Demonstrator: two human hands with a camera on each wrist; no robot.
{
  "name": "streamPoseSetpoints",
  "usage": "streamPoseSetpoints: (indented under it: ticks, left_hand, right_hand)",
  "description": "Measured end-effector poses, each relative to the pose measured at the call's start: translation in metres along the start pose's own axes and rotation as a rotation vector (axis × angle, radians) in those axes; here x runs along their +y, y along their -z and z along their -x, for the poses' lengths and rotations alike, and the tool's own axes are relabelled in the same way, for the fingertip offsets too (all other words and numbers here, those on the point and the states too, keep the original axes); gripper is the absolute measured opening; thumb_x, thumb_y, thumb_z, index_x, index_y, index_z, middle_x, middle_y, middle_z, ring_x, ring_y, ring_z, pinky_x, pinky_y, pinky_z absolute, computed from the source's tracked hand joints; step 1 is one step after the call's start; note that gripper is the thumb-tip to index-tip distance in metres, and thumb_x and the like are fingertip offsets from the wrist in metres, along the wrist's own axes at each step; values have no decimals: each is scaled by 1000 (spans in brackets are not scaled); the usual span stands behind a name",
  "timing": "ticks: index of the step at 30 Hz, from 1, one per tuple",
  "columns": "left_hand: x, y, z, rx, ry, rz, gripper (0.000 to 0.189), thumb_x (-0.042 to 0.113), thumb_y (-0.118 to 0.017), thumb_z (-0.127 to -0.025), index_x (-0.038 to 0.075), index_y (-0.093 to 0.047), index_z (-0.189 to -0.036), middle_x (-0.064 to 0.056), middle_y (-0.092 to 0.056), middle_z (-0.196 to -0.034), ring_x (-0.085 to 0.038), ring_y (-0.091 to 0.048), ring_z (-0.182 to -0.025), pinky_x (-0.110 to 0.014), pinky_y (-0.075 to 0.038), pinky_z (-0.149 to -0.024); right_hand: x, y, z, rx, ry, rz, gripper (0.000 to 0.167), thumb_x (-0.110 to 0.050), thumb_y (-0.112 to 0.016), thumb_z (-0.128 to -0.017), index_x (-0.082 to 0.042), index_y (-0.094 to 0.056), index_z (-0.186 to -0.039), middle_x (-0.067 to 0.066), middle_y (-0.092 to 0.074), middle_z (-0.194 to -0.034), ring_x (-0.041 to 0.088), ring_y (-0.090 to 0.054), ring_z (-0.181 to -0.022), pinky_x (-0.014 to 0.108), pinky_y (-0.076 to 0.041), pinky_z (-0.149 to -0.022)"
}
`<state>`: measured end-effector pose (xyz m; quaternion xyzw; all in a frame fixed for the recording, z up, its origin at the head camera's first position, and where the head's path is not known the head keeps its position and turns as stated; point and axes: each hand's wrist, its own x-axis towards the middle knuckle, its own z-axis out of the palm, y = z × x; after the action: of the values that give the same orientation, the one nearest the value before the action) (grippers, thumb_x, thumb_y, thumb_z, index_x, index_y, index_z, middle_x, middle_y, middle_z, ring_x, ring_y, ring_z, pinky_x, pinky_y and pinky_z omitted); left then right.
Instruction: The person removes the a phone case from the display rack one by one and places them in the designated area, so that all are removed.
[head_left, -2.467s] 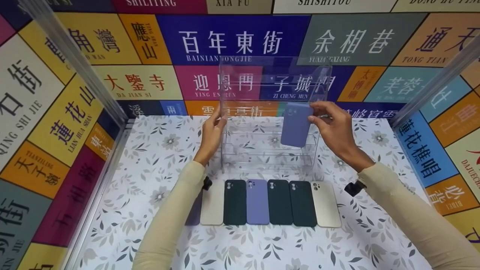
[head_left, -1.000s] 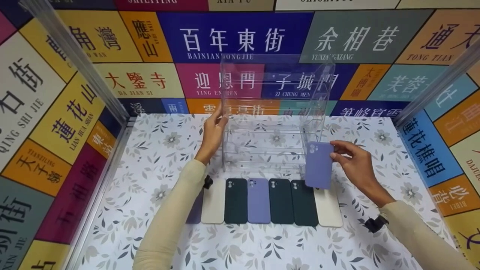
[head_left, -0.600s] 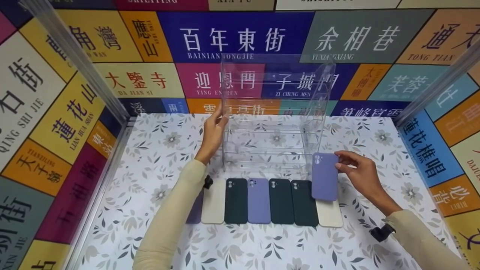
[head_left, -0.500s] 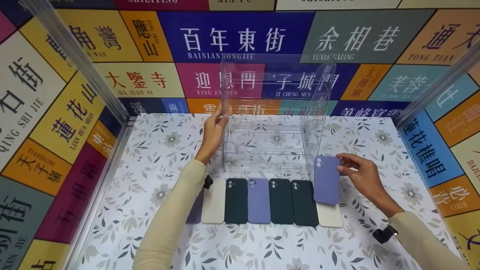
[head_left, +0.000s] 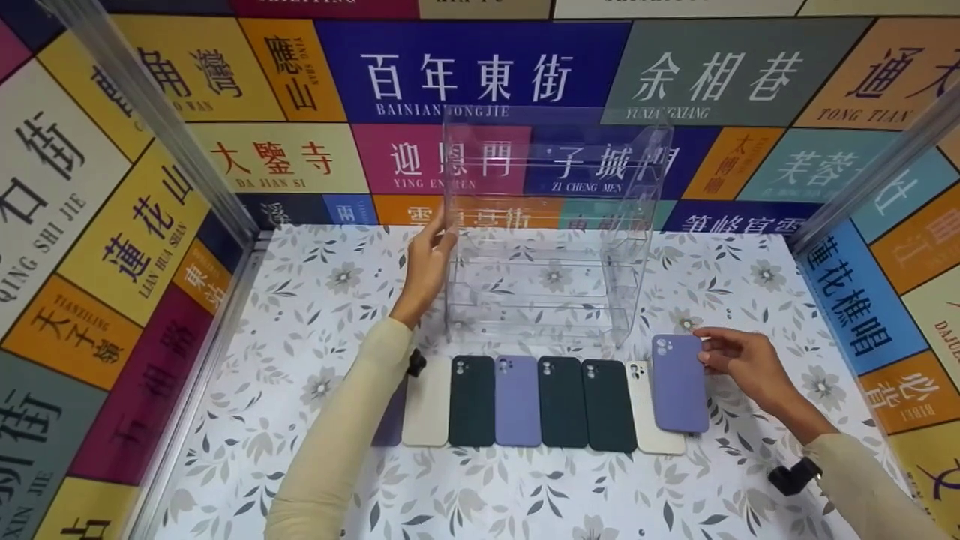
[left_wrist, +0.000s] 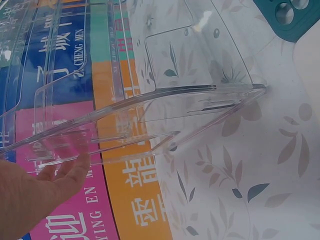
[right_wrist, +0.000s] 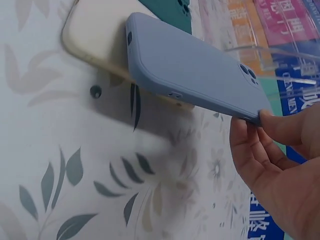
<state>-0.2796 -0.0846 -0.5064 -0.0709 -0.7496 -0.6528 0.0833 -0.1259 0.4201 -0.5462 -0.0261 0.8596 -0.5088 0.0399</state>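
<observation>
My right hand [head_left: 750,369] pinches a purple phone case [head_left: 681,390] by its upper right edge. The right wrist view shows this case [right_wrist: 185,65] raised over the tabletop, its shadow below. It partly covers the cream phone case [head_left: 646,424] at the right end of a row. My left hand [head_left: 426,266] grips the left side of a clear tiered display stand [head_left: 540,306]; in the left wrist view the fingers [left_wrist: 80,167] lie against the stand's side panel. The stand's tiers hold no cases.
Left of the cream case, the row continues with dark green cases [head_left: 609,409], a purple case [head_left: 517,405], another cream case [head_left: 426,409] and a purple case [head_left: 388,420] partly behind my left sleeve. Printed panels [head_left: 480,71] wall the floral tabletop [head_left: 465,495] at back and sides.
My right hand has carried the purple case from in front of the stand down and to the right, to the row's right end. My left hand has stayed on the stand.
</observation>
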Motion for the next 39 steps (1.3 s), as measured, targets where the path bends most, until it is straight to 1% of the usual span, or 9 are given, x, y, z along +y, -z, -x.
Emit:
streamPoseSetpoints:
  ticks: [6, 10, 13, 16, 23, 28, 32, 35, 39]
  left_hand:
    - [0, 1, 0, 0, -1, 6, 58, 17, -56, -115, 14, -39, -171, -10, -50, -169, -30, -69, -123, -42, -55, -111]
    - [-1, 1, 1, 6, 6, 8, 58, 17, -57, -115, 15, -40, -170, -11, -53, -167, -31, -69, -121, -43, -56, -110]
    - [-1, 2, 2, 4, 16, 8, 58, 19, -57, -115, 16, -40, -171, -9, -52, -168, -30, -69, -123, -42, -55, -110]
    - [-1, 4, 2, 1, 24, 4, 58, 21, -57, -115, 18, -40, -171, -8, -52, -168, -29, -68, -124, -42, -54, -112]
    - [-3, 7, 0, 6, 24, 1, 58, 20, -56, -115, 17, -40, -171, -13, -57, -163, -29, -68, -127, -46, -54, -113]
    - [-3, 10, 0, 3, 22, 6, 59, 22, -57, -116, 19, -39, -171, -13, -57, -163, -29, -69, -127, -46, -54, -113]
    - [-3, 12, 1, 4, 17, 0, 59, 22, -57, -116, 18, -39, -171, -17, -57, -162, -30, -69, -127, -47, -55, -111]
    - [-3, 11, 1, 3, 19, -1, 59, 20, -57, -115, 17, -38, -171, -18, -56, -163, -32, -68, -127, -46, -55, -111]
    - [-2, 8, 1, 1, 27, -10, 59, 19, -56, -115, 15, -38, -171, -16, -56, -163, -32, -67, -129, -44, -54, -113]
  right_hand:
    - [14, 12, 4, -24, -64, -9, 44, 6, -70, -103, 18, -59, -145, 16, -73, -109, 8, -76, -89, 29, -66, -80]
    - [20, 17, 8, -62, -95, 13, 45, 4, -69, -105, 17, -58, -147, 22, -72, -115, 9, -76, -92, 28, -66, -81]
    - [25, 19, 9, -93, -103, 38, 44, 4, -67, -106, 17, -58, -147, 27, -70, -119, 9, -75, -93, 27, -65, -82]
    - [30, 20, 9, -110, -114, 58, 43, 4, -66, -107, 18, -58, -147, 28, -70, -121, 8, -74, -94, 26, -65, -82]
    - [38, 21, 8, -133, -121, 20, 45, 8, -63, -106, 21, -54, -148, 31, -71, -123, 8, -75, -95, 30, -66, -82]
    - [44, 18, 6, -129, -139, 25, 45, 8, -64, -106, 21, -55, -147, 32, -72, -123, 9, -76, -94, 29, -66, -80]
    - [47, 12, 7, -109, -141, 48, 44, 7, -67, -105, 19, -58, -146, 33, -72, -122, 10, -77, -91, 28, -66, -78]
    - [46, 8, 10, -92, -128, 104, 42, 6, -69, -104, 18, -61, -144, 33, -74, -119, 11, -77, -90, 27, -66, -76]
    - [45, 3, 14, -68, -103, 199, 39, 6, -73, -101, 15, -66, -139, 29, -77, -114, 8, -75, -89, 22, -64, -75]
